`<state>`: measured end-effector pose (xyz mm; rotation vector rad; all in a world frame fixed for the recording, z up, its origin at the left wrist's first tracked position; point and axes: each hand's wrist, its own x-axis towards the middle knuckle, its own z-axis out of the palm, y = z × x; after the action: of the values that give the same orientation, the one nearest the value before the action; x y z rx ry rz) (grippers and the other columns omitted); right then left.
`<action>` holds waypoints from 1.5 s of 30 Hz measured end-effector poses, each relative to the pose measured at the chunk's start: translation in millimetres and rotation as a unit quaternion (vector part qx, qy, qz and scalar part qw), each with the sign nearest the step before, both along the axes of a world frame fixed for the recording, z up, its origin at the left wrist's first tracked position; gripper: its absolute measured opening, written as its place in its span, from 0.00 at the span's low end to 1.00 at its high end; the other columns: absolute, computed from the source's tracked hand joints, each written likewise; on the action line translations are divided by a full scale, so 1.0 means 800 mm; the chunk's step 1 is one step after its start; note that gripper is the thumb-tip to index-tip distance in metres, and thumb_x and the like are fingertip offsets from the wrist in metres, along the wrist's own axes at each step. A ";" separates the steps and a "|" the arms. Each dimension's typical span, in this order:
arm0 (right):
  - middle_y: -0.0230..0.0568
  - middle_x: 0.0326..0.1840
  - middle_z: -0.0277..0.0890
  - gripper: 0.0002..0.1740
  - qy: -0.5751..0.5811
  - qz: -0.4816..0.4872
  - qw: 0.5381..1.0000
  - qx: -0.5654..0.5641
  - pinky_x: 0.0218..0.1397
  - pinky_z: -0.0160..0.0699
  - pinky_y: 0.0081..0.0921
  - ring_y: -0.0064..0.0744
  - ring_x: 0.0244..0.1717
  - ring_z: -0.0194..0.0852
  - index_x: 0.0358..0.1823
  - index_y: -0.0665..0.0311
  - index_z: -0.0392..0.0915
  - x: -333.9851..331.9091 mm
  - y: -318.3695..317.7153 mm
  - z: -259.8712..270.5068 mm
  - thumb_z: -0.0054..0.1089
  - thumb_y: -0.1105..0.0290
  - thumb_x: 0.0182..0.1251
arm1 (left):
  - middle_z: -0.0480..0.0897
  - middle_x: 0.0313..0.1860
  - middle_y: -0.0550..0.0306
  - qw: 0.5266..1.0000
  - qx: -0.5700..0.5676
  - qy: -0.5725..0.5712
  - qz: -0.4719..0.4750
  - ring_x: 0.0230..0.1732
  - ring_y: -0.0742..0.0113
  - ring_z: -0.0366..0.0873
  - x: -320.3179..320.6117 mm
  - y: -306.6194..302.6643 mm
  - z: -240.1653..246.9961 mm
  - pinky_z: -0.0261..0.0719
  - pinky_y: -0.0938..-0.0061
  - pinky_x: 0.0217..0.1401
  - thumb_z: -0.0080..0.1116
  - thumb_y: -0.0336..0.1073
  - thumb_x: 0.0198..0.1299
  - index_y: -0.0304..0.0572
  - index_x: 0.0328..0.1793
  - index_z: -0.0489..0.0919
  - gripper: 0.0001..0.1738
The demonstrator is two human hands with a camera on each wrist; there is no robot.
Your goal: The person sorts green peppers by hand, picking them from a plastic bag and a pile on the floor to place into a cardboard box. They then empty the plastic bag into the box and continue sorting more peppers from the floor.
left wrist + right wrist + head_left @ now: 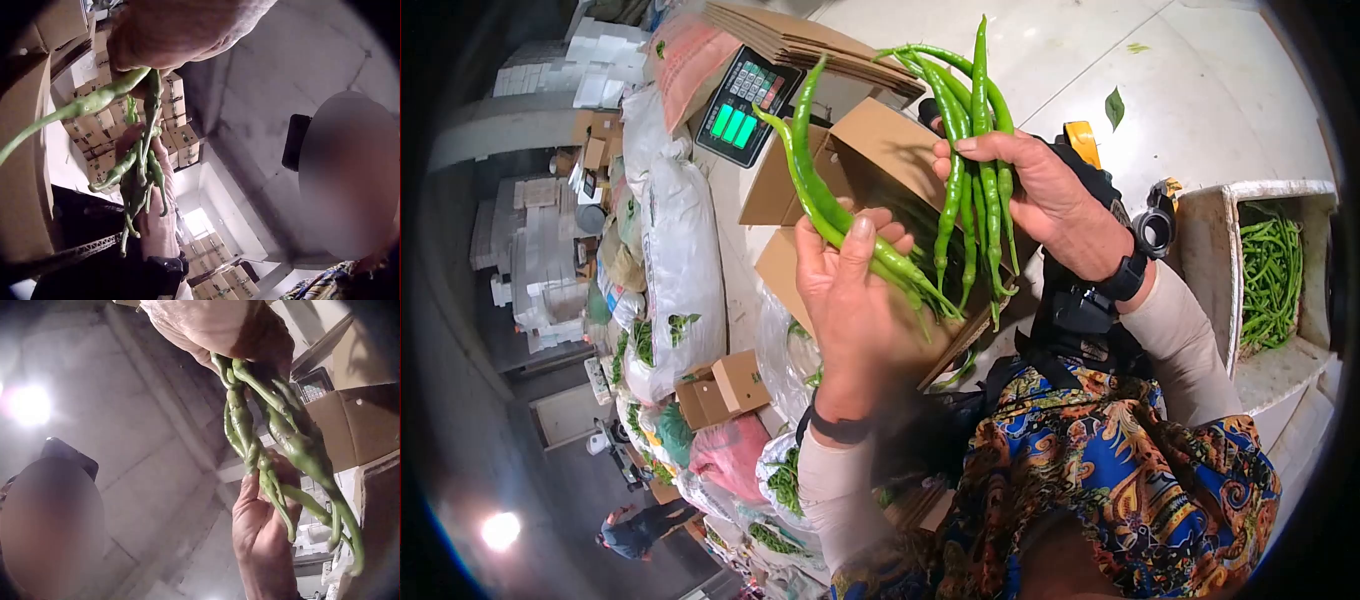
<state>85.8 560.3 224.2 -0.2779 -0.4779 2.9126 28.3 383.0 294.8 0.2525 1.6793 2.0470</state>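
Note:
Long green chili peppers are in both hands above an opened cardboard box (890, 150). My left hand (850, 290) grips a few chili peppers (805, 180), thumb across them, their long ends reaching up and left. To its right, my right hand (1055, 195) pinches a larger bunch of chili peppers (980, 110) between thumb and fingers, and their tips hang down past the palm. In the left wrist view, one chili pepper (94, 103) sticks out sideways beneath the left hand. The right wrist view has the bunch (240, 419) hanging under the right hand, overlapping the left hand (265, 544) behind.
A digital scale (745, 108) with a lit green display stands behind the box. At the right, a white foam crate (1230, 200) holds many green chili peppers. White sacks (680, 250) line the left, and a small carton (740, 383) sits among them. Far off is another person (635, 535).

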 end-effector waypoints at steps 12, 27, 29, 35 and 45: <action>0.52 0.48 0.79 0.19 -0.004 0.011 0.997 0.073 0.51 0.84 0.28 0.34 0.46 0.82 0.52 0.79 0.73 -0.009 -0.004 -0.015 0.59 0.77 0.60 | 0.75 0.49 0.44 0.996 -0.015 -0.067 0.056 0.51 0.55 0.76 -0.031 -0.098 -0.033 0.75 0.60 0.61 0.49 0.27 0.67 0.31 0.59 0.65 0.16; 0.49 0.54 0.75 0.31 0.046 0.120 0.989 0.069 0.60 0.79 0.35 0.39 0.55 0.78 0.66 0.68 0.61 -0.009 -0.039 0.014 0.57 0.79 0.60 | 0.80 0.36 0.64 0.968 -0.168 0.002 -0.186 0.36 0.80 0.71 0.023 -0.017 -0.005 0.69 0.83 0.37 0.57 0.43 0.65 0.37 0.53 0.78 0.18; 0.51 0.56 0.74 0.34 0.077 0.111 0.989 0.064 0.59 0.79 0.34 0.40 0.55 0.77 0.69 0.67 0.58 -0.006 -0.039 0.020 0.58 0.79 0.61 | 0.77 0.33 0.68 0.971 -0.149 0.013 -0.187 0.31 0.83 0.68 0.018 -0.012 -0.021 0.65 0.85 0.31 0.58 0.40 0.65 0.38 0.53 0.77 0.16; 0.50 0.52 0.76 0.28 0.026 0.098 0.994 0.046 0.54 0.82 0.29 0.39 0.54 0.78 0.62 0.68 0.63 -0.005 -0.033 0.012 0.61 0.78 0.61 | 0.79 0.34 0.65 0.979 -0.150 0.004 -0.136 0.30 0.83 0.71 0.019 -0.035 0.001 0.65 0.88 0.30 0.59 0.37 0.65 0.37 0.52 0.78 0.14; 0.39 0.45 0.74 0.21 0.037 0.079 0.993 0.082 0.49 0.80 0.21 0.23 0.42 0.75 0.59 0.68 0.67 -0.013 -0.022 -0.002 0.58 0.69 0.69 | 0.80 0.37 0.58 0.948 -0.296 -0.007 -0.114 0.31 0.77 0.75 -0.052 -0.108 -0.072 0.71 0.86 0.29 0.60 0.42 0.64 0.31 0.51 0.77 0.19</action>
<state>75.1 542.6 222.8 -0.1122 -0.7538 2.9978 -13.7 296.7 236.9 0.2107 2.0542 1.3015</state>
